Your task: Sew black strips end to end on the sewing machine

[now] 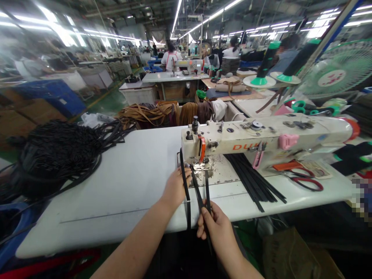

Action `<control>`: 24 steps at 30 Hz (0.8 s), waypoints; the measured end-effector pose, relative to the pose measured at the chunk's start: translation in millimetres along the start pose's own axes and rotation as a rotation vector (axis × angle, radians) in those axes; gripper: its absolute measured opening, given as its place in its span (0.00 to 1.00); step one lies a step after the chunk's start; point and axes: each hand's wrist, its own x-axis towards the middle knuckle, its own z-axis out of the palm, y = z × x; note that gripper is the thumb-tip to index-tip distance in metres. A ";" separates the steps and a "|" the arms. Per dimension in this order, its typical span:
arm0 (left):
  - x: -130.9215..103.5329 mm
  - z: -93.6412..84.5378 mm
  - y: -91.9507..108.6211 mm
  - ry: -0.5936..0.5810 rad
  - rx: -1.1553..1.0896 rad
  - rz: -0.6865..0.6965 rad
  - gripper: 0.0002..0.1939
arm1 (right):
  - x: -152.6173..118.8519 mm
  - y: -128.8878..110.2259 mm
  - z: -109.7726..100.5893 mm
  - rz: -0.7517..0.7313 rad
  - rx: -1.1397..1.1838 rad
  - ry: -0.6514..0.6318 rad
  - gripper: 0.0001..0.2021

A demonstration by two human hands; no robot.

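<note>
A white sewing machine stands on the table, its presser foot low over the stained metal plate. My left hand rests beside the foot, fingers closed at a narrow black strap that crosses over it and hangs past the table edge; the fingertips are partly hidden. Nearer me, my right hand pinches two lengths of black strap between thumb and fingers. These run up to the presser foot, and their lower ends drop below the table edge.
Right of the needle lies a bundle of cut black straps, with red-handled scissors beyond. Pink thread snips hang on the machine. A big black strap heap stands at left. Thread cones and a fan are at right.
</note>
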 end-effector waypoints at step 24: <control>-26.3 -7.5 15.2 -0.113 0.278 0.159 0.20 | -11.3 -27.1 -56.0 -0.264 -0.557 0.066 0.18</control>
